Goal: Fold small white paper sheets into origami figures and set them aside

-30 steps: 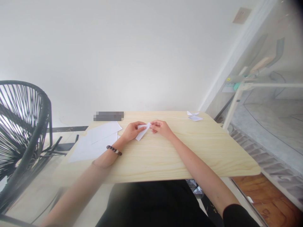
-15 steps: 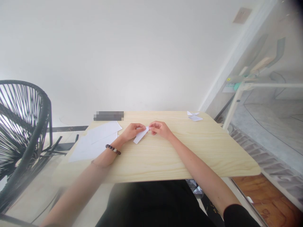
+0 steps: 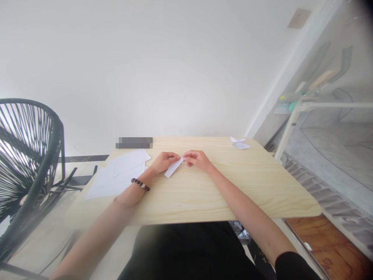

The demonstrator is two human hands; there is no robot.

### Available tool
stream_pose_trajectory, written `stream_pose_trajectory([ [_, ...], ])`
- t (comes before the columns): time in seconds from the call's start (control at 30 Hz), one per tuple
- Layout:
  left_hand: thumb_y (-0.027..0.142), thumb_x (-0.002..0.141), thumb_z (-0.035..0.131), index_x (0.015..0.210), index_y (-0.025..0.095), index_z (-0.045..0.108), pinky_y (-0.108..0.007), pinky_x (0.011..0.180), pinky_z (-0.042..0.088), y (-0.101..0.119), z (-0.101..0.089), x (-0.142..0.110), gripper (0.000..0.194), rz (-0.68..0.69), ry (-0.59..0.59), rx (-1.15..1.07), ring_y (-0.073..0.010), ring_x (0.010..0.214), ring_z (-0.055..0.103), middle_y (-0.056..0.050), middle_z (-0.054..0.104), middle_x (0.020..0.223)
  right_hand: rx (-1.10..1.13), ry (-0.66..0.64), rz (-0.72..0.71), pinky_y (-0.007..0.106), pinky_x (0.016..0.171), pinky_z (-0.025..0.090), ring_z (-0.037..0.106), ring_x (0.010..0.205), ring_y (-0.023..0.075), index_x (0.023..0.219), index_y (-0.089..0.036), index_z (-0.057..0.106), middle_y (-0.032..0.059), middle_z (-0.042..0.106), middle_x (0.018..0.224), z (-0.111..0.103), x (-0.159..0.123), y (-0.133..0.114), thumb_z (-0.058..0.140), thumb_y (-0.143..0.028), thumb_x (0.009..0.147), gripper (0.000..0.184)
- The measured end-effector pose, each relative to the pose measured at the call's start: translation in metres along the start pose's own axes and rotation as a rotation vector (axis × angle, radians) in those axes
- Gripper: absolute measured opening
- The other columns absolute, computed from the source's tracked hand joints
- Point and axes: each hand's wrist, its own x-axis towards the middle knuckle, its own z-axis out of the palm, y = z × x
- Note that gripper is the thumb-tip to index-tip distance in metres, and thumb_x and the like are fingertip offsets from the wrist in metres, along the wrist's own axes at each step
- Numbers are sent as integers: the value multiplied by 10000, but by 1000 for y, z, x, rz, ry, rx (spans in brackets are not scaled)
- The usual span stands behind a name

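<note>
A narrow strip of folded white paper [image 3: 174, 168] slants over the middle of the wooden table [image 3: 204, 198]. My left hand [image 3: 164, 162] is closed on its upper left edge, the thumb lying along the paper. At the strip's upper right tip, my right hand [image 3: 197, 159] pinches the end between thumb and fingers. The two hands nearly meet there, and the fingertips partly hide the tip. A beaded bracelet [image 3: 140, 184] circles my left wrist.
White paper sheets [image 3: 116, 175] lie at the table's left, in front of a blurred-out dark object [image 3: 134, 142]. Small folded white paper pieces [image 3: 240, 144] rest at the far right corner. A black corded chair [image 3: 52, 136] stands left; a white metal frame [image 3: 287, 134] is at right.
Both hands keep their hold on the paper strip in nearly the same place. The view has shifted very slightly; nothing else has visibly moved.
</note>
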Motion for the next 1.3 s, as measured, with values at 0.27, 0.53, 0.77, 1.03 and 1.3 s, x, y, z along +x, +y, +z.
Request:
stream_pose_trajectory([
  [0.27,464,693,456,782,127,622,-191,435,305,-3,1,2,386,9,-19,-66,-90,506,442,-8,561,612,-30,25,-2,223,483,469,531,470,90,810,-146,609,-8,560,530,1,-1,-3,572,-356,646,268],
  [0.53,448,706,454,799,120,616,-185,415,295,0,1,0,377,-15,-59,-108,-87,490,435,-16,560,605,-76,31,-47,203,478,450,535,474,80,762,-156,607,8,596,643,2,-1,-6,536,-310,670,192],
  [0.77,474,692,470,793,111,617,-185,414,297,0,0,0,405,-41,-64,-146,-88,494,446,-24,568,613,-150,67,-118,192,461,431,537,469,78,763,-165,602,12,595,689,5,-1,-6,520,-327,689,196],
  [1.03,482,685,486,787,115,614,-183,401,279,-1,-1,1,402,-70,-99,-234,-76,470,433,-13,556,600,-154,49,-150,192,466,434,535,469,72,778,-166,601,17,597,729,6,-2,-7,497,-315,709,195],
  [1.3,446,682,507,772,109,612,-177,397,280,2,-1,1,364,-80,-129,-285,-76,471,430,-15,552,592,-142,54,-172,203,494,446,540,474,78,743,-153,617,10,601,646,6,-3,-9,477,-237,701,169],
])
